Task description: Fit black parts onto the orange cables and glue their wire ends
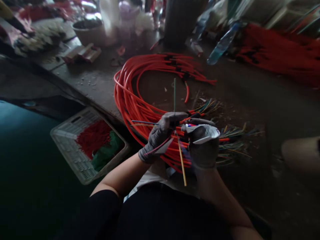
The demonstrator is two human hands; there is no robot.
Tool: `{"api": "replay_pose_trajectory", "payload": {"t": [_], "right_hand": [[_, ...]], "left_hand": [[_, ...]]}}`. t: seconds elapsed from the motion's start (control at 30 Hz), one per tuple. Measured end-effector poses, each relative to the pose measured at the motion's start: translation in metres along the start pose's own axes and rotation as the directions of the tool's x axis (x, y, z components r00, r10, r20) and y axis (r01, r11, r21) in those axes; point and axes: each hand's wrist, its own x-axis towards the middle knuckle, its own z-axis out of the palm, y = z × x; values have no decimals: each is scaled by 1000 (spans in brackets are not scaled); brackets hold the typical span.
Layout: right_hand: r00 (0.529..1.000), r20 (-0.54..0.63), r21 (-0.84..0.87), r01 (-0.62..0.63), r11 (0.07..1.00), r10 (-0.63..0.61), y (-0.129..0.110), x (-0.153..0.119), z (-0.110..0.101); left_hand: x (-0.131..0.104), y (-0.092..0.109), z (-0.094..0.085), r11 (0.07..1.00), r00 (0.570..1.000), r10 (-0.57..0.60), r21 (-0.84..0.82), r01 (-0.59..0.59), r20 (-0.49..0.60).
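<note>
My left hand [162, 128], in a grey work glove, is closed around the stripped end of a cable. Its thin wires fan out: a green wire [174, 95] points up, a blue wire [143, 122] points left and a yellow wire [181, 163] points down. Just to the right, my right hand [203, 150], gloved too, is closed on a crumpled white tube [211, 131] with red and blue print, its narrow end toward the left hand. Beneath both hands lies a curved bundle of orange cables [128, 88], with stripped, multicoloured wire ends [233, 146] at the right.
Left of the table, a white plastic crate [67, 146] holds red pieces and a green bag [107, 150]. Toward the back stand a bucket [90, 33] and a plastic bottle [222, 45]. A red cable pile [280, 53] lies far right. Scraps litter the dark tabletop [250, 100].
</note>
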Motion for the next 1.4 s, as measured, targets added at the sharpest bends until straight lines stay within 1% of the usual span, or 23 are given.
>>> {"api": "replay_pose_trajectory", "payload": {"t": [0.1, 0.33, 0.4, 0.43, 0.5, 0.53, 0.57, 0.6, 0.63, 0.67, 0.7, 0.77, 0.83, 0.93, 1.03, 1.07, 1.1, 1.13, 1.2, 1.27, 1.33, 1.37, 1.4], "right_hand": [[996, 50, 14, 78, 997, -79, -2, -4, 9], [982, 49, -88, 185, 979, -181, 1, 2, 15], [984, 42, -60, 176, 982, -174, 5, 3, 14], [986, 39, -34, 165, 986, -163, 8, 4, 13], [989, 44, 17, 141, 990, -142, 13, 9, 12], [988, 52, 30, 142, 989, -143, 15, 14, 12], [986, 65, 30, 154, 988, -155, 16, 20, 11], [981, 80, 16, 176, 984, -176, 17, 26, 11], [975, 96, -6, 202, 979, -200, 17, 34, 11], [969, 106, -20, 227, 974, -224, 16, 41, 12], [963, 105, -18, 253, 967, -250, 16, 48, 12], [952, 96, 15, 290, 957, -290, 14, 59, 14], [935, 134, 33, 326, 945, -328, 13, 64, 15], [894, 238, -94, 409, 908, -379, 10, 63, 13], [807, 300, -322, 588, 742, -509, 8, 57, 9], [784, 317, -368, 621, 692, -534, 9, 56, 9], [785, 311, -383, 619, 686, -535, 11, 55, 10], [814, 278, -363, 580, 729, -510, 14, 54, 13], [904, 165, -217, 424, 879, -395, 20, 54, 19], [959, 93, -28, 273, 962, -269, 24, 52, 25], [972, 103, 75, 203, 976, -210, 23, 46, 24], [972, 129, 92, 187, 978, -198, 20, 42, 20], [968, 169, 96, 171, 981, -185, 17, 37, 14]], "left_hand": [[-4, -2, -3, 1000, 998, -22, -15, 23, 62], [-3, 2, -16, 990, 990, -62, 137, 44, 130], [3, 11, -24, 983, 971, -23, 181, -21, 236], [9, 18, -29, 970, 948, 5, 230, -82, 319], [23, 33, -37, 891, 883, 67, 370, -262, 464], [31, 40, -39, 821, 864, 99, 450, -351, 493], [40, 46, -40, 744, 865, 141, 525, -413, 481], [49, 50, -39, 688, 884, 195, 583, -433, 426], [58, 53, -38, 674, 909, 235, 616, -408, 345], [67, 54, -36, 704, 935, 238, 617, -352, 262], [75, 55, -34, 764, 962, 195, 585, -272, 193], [88, 56, -30, 888, 992, 19, 453, -76, 128], [97, 57, -27, 939, 982, -138, 333, 88, 127], [102, 58, -23, 953, 973, -206, 249, 175, 106], [102, 56, -21, 958, 971, -223, 204, 202, 88], [102, 55, -21, 959, 971, -226, 190, 208, 77], [101, 55, -23, 961, 972, -226, 180, 211, 67], [99, 54, -26, 962, 973, -223, 174, 210, 61], [93, 55, -31, 966, 976, -208, 169, 195, 59], [80, 59, -34, 972, 984, -173, 167, 163, 46], [56, 62, -32, 974, 994, -110, 198, 107, 1], [41, 64, -30, 969, 999, -52, 242, 51, -1], [24, 65, -27, 949, 999, 19, 314, -34, 50]]}}
